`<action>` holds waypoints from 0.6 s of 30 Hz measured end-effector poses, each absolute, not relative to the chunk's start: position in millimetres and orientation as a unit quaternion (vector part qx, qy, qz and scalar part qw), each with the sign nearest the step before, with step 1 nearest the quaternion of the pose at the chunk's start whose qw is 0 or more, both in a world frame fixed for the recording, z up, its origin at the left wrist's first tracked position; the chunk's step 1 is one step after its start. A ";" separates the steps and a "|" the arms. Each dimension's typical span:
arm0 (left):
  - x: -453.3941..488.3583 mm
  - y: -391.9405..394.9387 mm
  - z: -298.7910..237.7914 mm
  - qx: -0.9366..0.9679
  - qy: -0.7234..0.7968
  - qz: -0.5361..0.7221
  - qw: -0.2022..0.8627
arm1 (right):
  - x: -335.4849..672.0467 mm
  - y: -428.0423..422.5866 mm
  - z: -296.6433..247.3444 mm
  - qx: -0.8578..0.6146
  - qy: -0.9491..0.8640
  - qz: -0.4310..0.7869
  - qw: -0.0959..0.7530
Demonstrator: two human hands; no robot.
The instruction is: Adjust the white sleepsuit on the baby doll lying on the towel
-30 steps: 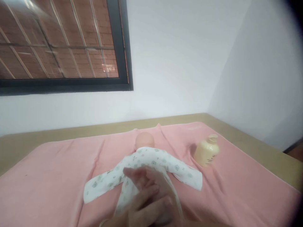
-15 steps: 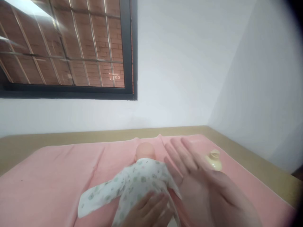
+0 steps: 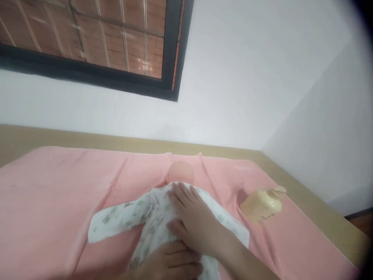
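Note:
A baby doll [image 3: 180, 173] lies with the back of its bald head and its back facing up, dressed in a white long-sleeved garment [image 3: 119, 216] with green and grey prints. My right hand [image 3: 192, 221] rests on the doll's upper back, just below the head, its fingers stretched out. Lower on the back, my left hand [image 3: 171, 260] lies with its fingers extended sideways across the garment, close under my right wrist. Neither hand grips anything. The doll's lower body is hidden by my hands and the frame's bottom edge.
Under the doll is a creased pink mat [image 3: 58, 194] on a light wooden surface [image 3: 140, 142]. A glossy pale yellow bottle [image 3: 260, 204] sits on the mat to the right. Behind rises a white wall [image 3: 227, 89] with a dark-framed barred window [image 3: 96, 74].
My right hand has come from the air at the right down onto the doll's upper back. My left hand stays on the lower back. The view has tilted, and more of the bottle shows.

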State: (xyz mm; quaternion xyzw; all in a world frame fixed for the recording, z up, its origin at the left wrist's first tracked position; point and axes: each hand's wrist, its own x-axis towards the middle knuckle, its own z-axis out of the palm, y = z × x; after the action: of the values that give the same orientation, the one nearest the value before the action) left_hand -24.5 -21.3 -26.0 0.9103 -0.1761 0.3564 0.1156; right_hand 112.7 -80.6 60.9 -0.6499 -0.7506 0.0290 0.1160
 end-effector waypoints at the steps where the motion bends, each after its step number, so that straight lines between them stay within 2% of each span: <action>1: -21.8 -23.9 -27.7 0.909 -0.173 0.358 0.124 | 110.7 -86.8 58.2 -0.689 -0.716 0.035 0.112; 4: -18.4 -30.8 -29.3 0.903 -0.162 0.375 0.134 | 105.1 -99.1 53.8 -0.740 -0.662 0.042 0.112; 10: -26.9 -26.1 -6.3 0.906 -0.201 0.359 0.104 | 128.2 -76.6 57.2 -0.565 -0.815 0.045 0.122; 15: -28.8 -27.1 4.0 0.912 -0.197 0.345 0.107 | 117.0 -91.0 51.6 -0.723 -0.674 0.034 0.146; 18: -28.1 -31.2 0.8 0.905 -0.183 0.364 0.124 | 107.5 -101.2 58.3 -0.658 -0.739 0.079 0.123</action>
State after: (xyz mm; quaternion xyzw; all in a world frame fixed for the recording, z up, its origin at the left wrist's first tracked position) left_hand -28.1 -31.2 0.8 0.9050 -0.1826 0.3638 0.1237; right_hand 107.5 -101.2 58.3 -0.6578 -0.7388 0.0791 0.1230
